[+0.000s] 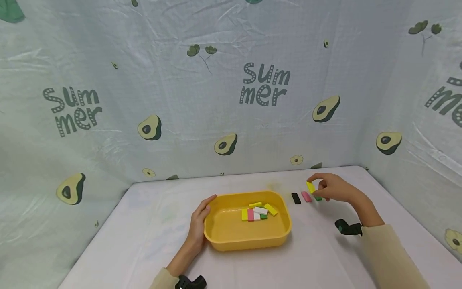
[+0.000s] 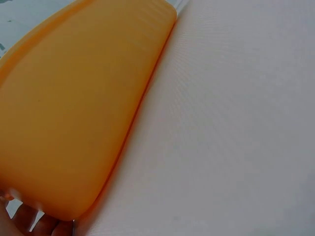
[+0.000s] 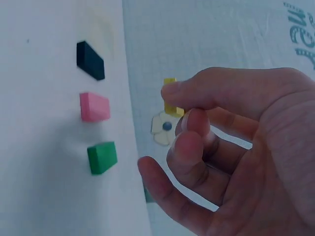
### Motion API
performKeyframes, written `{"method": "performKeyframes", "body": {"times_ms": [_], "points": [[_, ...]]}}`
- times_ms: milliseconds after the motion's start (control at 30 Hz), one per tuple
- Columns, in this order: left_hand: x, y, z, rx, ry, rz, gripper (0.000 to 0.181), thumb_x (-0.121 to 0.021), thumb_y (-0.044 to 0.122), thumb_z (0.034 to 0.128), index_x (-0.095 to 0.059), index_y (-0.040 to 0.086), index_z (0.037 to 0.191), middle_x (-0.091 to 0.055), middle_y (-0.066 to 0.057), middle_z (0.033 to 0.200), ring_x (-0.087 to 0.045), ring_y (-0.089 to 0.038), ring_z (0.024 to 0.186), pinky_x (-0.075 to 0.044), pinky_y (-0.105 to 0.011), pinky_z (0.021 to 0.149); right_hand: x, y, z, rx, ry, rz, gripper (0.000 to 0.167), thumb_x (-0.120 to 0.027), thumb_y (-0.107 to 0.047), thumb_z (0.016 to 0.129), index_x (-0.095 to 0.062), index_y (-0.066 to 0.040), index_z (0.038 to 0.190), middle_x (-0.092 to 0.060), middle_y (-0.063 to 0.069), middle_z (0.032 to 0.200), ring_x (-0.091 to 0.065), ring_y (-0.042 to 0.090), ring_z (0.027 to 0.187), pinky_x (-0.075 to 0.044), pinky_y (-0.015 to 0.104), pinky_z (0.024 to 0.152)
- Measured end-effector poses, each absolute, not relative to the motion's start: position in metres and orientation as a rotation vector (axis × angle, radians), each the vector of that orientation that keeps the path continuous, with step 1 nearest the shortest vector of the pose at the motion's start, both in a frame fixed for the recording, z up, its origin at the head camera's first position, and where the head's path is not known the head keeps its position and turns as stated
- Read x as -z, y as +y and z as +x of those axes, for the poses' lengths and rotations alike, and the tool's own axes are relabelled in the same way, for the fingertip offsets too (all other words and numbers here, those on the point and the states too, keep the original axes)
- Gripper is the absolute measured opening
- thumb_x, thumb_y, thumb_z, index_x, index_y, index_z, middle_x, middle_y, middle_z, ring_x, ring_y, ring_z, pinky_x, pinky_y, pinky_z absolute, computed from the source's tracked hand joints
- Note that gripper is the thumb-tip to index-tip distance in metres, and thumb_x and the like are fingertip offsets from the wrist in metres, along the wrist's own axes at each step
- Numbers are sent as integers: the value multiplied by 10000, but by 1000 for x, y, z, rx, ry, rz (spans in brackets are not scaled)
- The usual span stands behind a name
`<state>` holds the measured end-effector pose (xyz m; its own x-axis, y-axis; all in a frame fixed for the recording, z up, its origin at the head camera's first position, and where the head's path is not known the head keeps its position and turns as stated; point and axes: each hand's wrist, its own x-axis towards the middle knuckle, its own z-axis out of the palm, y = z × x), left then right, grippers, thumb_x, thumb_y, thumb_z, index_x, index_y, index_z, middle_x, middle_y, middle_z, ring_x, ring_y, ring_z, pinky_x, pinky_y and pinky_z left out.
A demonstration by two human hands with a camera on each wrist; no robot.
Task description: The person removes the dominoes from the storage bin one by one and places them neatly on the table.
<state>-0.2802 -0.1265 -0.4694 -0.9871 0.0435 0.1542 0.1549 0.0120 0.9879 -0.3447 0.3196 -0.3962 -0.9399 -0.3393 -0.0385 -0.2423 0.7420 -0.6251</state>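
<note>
In the head view my right hand (image 1: 333,188) pinches a yellow block (image 1: 310,187) between thumb and finger, raised above the table. Beneath and beside it lie a black block (image 1: 296,198), a pink block (image 1: 306,196) and a green block (image 1: 318,198) in a row; the right wrist view shows the black (image 3: 90,61), pink (image 3: 94,107) and green (image 3: 102,157) ones apart. My left hand (image 1: 196,224) rests against the left side of the yellow tray (image 1: 249,243), fingers along its wall. Inside the tray sit several yellow, pink, white and green blocks.
White cloth covers the table (image 1: 144,224). Behind it and at both sides hangs a printed sheet (image 1: 187,112) with avocados and lettering. A dark device is strapped at each wrist, the right one (image 1: 348,227) close over the table.
</note>
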Motion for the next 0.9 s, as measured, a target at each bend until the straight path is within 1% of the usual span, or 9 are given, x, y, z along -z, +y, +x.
{"method": "performKeyframes", "body": {"times_ms": [167, 300, 467, 533, 567, 633, 733, 800, 900], "points": [[469, -127, -282, 2159, -2182, -213, 465, -320, 201, 1111, -490, 103, 1533, -426, -94, 1629, -430, -290, 1472, -398, -107, 1059, 405, 335, -349, 932, 2824, -372, 502, -679, -128, 919, -549, 14, 1383, -530, 18, 707, -513, 185, 575, -449, 320, 614], [469, -127, -283, 2147, -2194, -218, 467, -318, 202, 1113, -483, 95, 1537, -422, -102, 1631, -426, -297, 1477, -397, -124, 1076, 411, 345, -349, 931, 2829, -306, 503, -656, -109, 905, -549, 24, 1378, -541, 49, 752, -503, 189, 593, -452, 331, 609], [469, -127, -282, 2128, -2194, -209, 464, -323, 202, 1109, -502, 97, 1524, -434, -108, 1623, -431, -297, 1472, -399, -174, 1116, 421, 351, -351, 930, 2838, -238, 506, -640, -106, 890, -558, 27, 1372, -595, 101, 891, -530, 199, 713, -459, 327, 619], [469, -126, -282, 2129, -2193, -206, 465, -325, 203, 1108, -501, 96, 1525, -433, -104, 1624, -428, -294, 1475, -395, -176, 1121, 425, 353, -353, 938, 2840, -218, 508, -633, -103, 888, -559, 28, 1374, -600, 138, 941, -541, 218, 732, -458, 335, 628], [469, -127, -282, 2129, -2193, -207, 466, -324, 204, 1109, -498, 93, 1527, -433, -104, 1624, -428, -296, 1475, -395, -172, 1118, 427, 354, -353, 941, 2838, -210, 514, -629, -99, 884, -557, 27, 1377, -597, 168, 967, -547, 231, 738, -460, 344, 629], [469, -127, -281, 2134, -2191, -210, 468, -322, 204, 1110, -490, 88, 1532, -430, -103, 1626, -425, -296, 1477, -395, -156, 1107, 431, 357, -355, 917, 2861, -221, 512, -633, -99, 876, -565, 30, 1367, -605, 252, 1080, -577, 280, 818, -481, 364, 667], [469, -127, -281, 2154, -2190, -202, 469, -311, 194, 1111, -485, 101, 1537, -423, -86, 1632, -418, -286, 1484, -391, -116, 1073, 436, 359, -355, 905, 2879, -231, 514, -634, -94, 866, -573, 28, 1362, -569, 322, 1204, -582, 303, 864, -480, 370, 695], [469, -127, -281, 2163, -2187, -200, 468, -310, 192, 1111, -487, 112, 1537, -421, -78, 1634, -415, -281, 1487, -388, -100, 1059, 438, 360, -355, 918, 2877, -241, 520, -627, -86, 862, -565, 38, 1363, -578, 313, 1173, -575, 287, 830, -473, 366, 679], [469, -127, -282, 2162, -2186, -202, 468, -310, 192, 1111, -490, 113, 1535, -424, -83, 1631, -418, -286, 1484, -391, -99, 1056, 440, 360, -354, 973, 2848, -234, 534, -607, -76, 865, -545, 46, 1382, -591, 198, 973, -526, 214, 705, -438, 341, 621]]}}
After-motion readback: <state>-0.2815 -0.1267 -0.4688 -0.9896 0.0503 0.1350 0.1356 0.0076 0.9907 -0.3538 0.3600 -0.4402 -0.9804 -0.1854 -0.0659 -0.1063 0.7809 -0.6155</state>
